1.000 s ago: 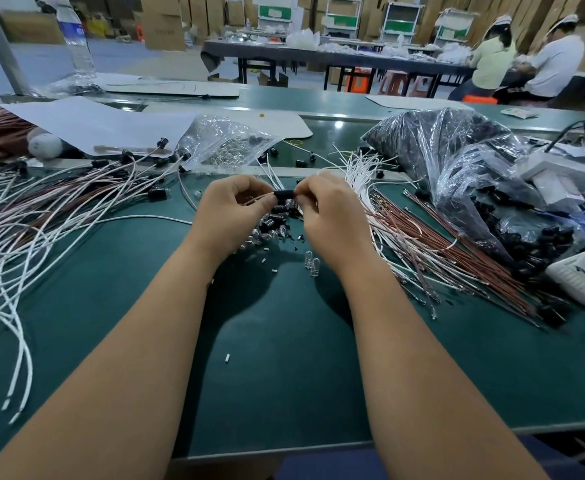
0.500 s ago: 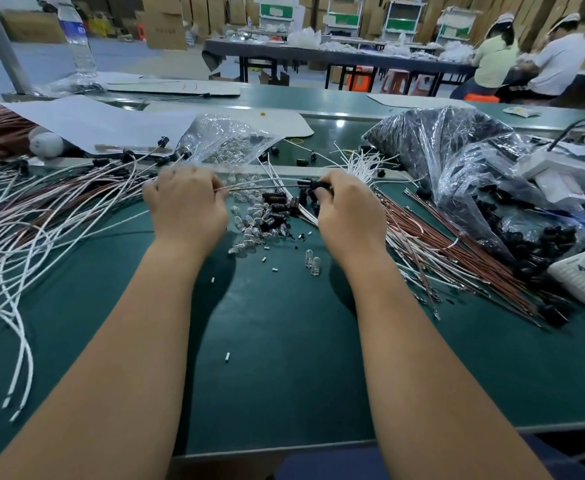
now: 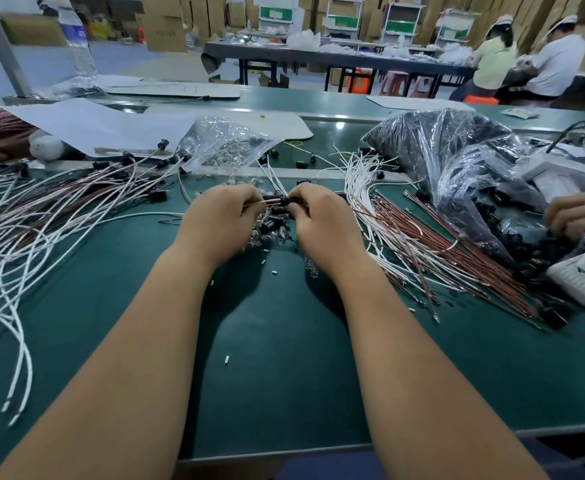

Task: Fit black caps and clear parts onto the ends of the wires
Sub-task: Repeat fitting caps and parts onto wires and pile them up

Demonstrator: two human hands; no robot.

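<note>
A: Wire (image 3: pixel 267 201) first, the thin brown one. Where is it?

B: Stretched between the two hands, just above the table (image 3: pixel 284 341). The left hand (image 3: pixel 220 223) pinches the wire close to its end; the right hand (image 3: pixel 319 220) pinches a black cap (image 3: pixel 285 201) right at that end. The hands are close together, fingertips nearly meeting.

A: How will it handle?

B: Light and limp, I'd judge. A long free stretch would buckle under a push, so the grip belongs right behind the tip, as the left hand has it. The cap looks small, hard and smooth, likely to slip or roll if let go; take it by its sides, the bore facing the wire.

A: And the clear parts?

B: A loose pile of black caps and clear parts (image 3: pixel 273 226) lies under and just beyond the hands. They're tiny and glassy, probably easy to crush or flick away, so pinch them gently.

A: More stock?

B: Bare wires (image 3: pixel 405 244) fan out to the right of the right hand; capped wires (image 3: pixel 59 209) lie left of the left hand.
</note>
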